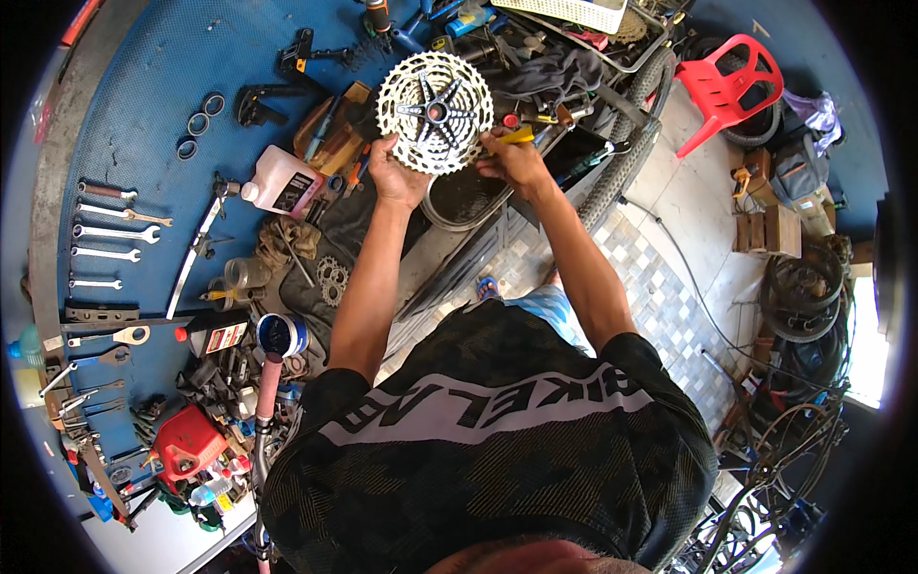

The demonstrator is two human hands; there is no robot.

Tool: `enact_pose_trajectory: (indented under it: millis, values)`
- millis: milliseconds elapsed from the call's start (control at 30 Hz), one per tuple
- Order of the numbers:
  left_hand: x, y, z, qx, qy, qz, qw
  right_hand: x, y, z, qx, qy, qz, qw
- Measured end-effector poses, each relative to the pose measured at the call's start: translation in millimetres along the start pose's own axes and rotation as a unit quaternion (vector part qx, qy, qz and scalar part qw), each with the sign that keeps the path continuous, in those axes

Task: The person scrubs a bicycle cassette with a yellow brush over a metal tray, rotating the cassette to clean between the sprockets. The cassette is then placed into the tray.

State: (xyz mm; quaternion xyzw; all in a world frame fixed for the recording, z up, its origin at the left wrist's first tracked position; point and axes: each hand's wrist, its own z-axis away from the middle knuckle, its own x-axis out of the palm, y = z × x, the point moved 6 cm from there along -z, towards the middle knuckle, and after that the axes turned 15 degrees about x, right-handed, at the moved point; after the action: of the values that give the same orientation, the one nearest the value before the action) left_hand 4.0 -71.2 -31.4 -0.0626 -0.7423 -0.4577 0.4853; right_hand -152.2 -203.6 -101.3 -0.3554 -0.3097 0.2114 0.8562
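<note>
A large silver bicycle cassette [386, 107] with a dark spider in its middle is held up, its toothed face toward me. My left hand [400, 174] grips its lower left rim, with the thumb on the near side. At the cassette's lower right edge, my right hand [517, 163] is closed round a slim tool with a yellow handle [517, 136]. The tool's working end is hidden by the fingers and the cassette, so its kind does not show. Just below the cassette sits a metal basin [457, 223] of dark liquid.
A pink-liquid jug [285, 182], small sprockets [332, 279] and a blue-white tub [283, 335] stand to the left. Wrenches [117, 232] hang on the blue wall. A bicycle tyre [612, 182] and a red chair [732, 91] are to the right.
</note>
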Motion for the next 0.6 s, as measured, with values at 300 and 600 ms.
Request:
enact_pose_trajectory:
  millis: [300, 600]
  values:
    - [-7, 35, -7, -0.136, -0.127, -0.06, 0.981, -4, -76, 0, -0.153, 0.101, 0.401, 0.898]
    - [-46, 25, 4, -0.062, 0.0, -0.091, 0.994, -21, -31, 14, -0.215, 0.117, 0.564, 0.789]
